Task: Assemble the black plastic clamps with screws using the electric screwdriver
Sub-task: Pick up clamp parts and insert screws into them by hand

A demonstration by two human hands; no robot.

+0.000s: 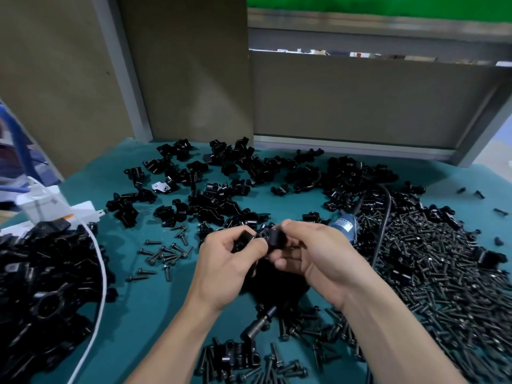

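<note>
My left hand (pixel 227 261) and my right hand (pixel 310 253) meet above the middle of the teal table, each pinching a black plastic clamp piece. The left one holds a clamp half (pixel 245 236); the right one holds a clamp half (pixel 273 236) with a round hole facing me. The two pieces touch. The blue electric screwdriver (pixel 346 224) lies on the table just beyond my right hand, its black cord (pixel 383 217) running back over the parts. A big heap of black screws (pixel 432 261) covers the right side. Loose clamp halves (pixel 235 176) spread across the far side.
A pile of black assembled parts (pixel 47 286) fills the left, crossed by a white cable (pixel 99 261). A white power strip (pixel 55 209) sits at the far left. Scattered screws (pixel 163 253) lie left of my hands, more screws (pixel 291 342) and a black bit (pixel 260 322) near me. Grey panels (pixel 360 101) close the back.
</note>
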